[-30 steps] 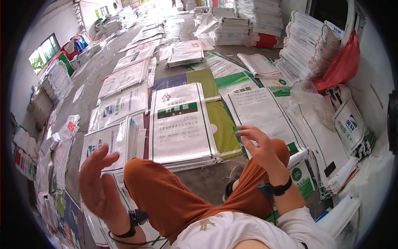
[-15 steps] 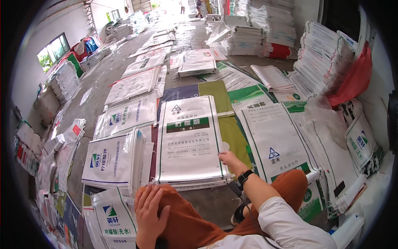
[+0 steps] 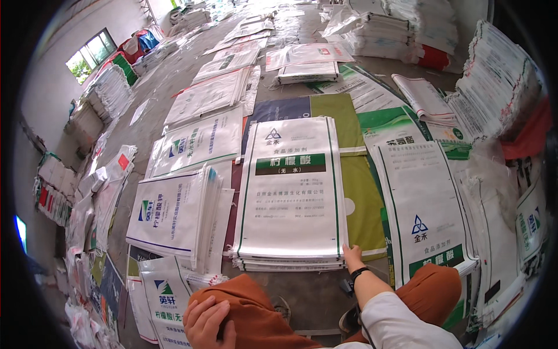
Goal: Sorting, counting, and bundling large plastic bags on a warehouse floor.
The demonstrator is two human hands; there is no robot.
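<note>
In front of me lies a stack of flat white printed sacks (image 3: 293, 203) with green side stripes and a dark green band. My right hand (image 3: 353, 257), with a dark band on its wrist, is at the stack's near right corner. Its fingers are closed at the top sack's edge, though the fingertips are partly hidden. Resting on my left knee, my left hand (image 3: 209, 323) has its fingers laid out and holds nothing.
White sack stacks lie left (image 3: 165, 215) and right (image 3: 424, 209) of the middle one. Olive and purple sheeting (image 3: 363, 203) spreads beneath. A tall sack pile (image 3: 497, 81) leans at the far right. My bent knees (image 3: 433, 291) flank the near edge.
My right hand has moved down along the stack's right edge to its near corner. The view has tilted down and shifted. My left hand stays on the knee.
</note>
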